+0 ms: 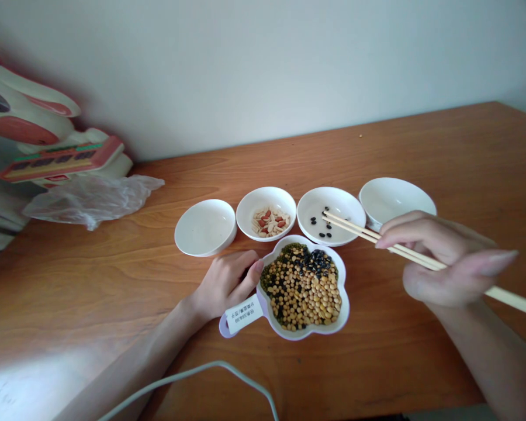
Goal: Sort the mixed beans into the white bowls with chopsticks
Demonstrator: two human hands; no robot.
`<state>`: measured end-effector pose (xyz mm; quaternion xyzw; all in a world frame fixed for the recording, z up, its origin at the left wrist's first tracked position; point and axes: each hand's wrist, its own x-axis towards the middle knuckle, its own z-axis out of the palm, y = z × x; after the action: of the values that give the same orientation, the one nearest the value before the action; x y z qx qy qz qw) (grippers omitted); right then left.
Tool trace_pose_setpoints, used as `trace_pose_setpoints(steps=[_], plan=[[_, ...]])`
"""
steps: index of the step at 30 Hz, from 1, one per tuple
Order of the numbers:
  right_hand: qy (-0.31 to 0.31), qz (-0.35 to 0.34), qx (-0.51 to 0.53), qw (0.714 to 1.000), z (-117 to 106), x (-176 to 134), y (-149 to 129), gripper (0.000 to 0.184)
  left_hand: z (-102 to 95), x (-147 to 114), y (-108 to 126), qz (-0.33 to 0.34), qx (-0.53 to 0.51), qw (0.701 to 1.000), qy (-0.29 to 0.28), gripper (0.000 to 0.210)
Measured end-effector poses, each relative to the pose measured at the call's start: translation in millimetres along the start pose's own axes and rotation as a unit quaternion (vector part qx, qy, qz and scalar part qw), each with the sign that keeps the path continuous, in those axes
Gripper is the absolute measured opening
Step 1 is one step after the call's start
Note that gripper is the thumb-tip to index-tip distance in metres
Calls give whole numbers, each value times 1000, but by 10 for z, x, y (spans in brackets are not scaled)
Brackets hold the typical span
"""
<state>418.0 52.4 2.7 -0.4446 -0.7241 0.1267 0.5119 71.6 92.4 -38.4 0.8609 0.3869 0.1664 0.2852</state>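
My right hand is closed around a pair of wooden chopsticks. Their tips reach into a white bowl holding several black beans; a bean lies by the tips, but whether it is pinched I cannot tell. My left hand grips the left rim of a flower-shaped dish, thumb on its edge and fingers curled. Yellow, black and green beans fill this dish, the black ones gathered at the upper right. Its lilac handle carries a white label and points left.
Peanuts lie in another white bowl. White bowls stand at the row's left end and right end, the latter partly behind my right hand. A plastic bag and toy keyboard sit left. A white cable crosses the front.
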Motion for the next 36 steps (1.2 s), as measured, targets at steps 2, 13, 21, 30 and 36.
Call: trace_pose_setpoints(steps=[2,13,21,30,36], plan=[[21,-34,-28,999,43,49,-39,79,3,-1,1,0,0,1000,-1,34],[-74,28,163,983,161,77,-110,77,6,17,31,5,6,1000,6,34],[-171,52,168,969,172,53,14,86,19,15,29,1,8,1000,5,35],[-184,73,155,968,208,-15,97,87,23,18,31,-2,5,1000,2,33],[-183,68,163,967,210,-22,110,85,12,27,42,-2,5,1000,-1,34]])
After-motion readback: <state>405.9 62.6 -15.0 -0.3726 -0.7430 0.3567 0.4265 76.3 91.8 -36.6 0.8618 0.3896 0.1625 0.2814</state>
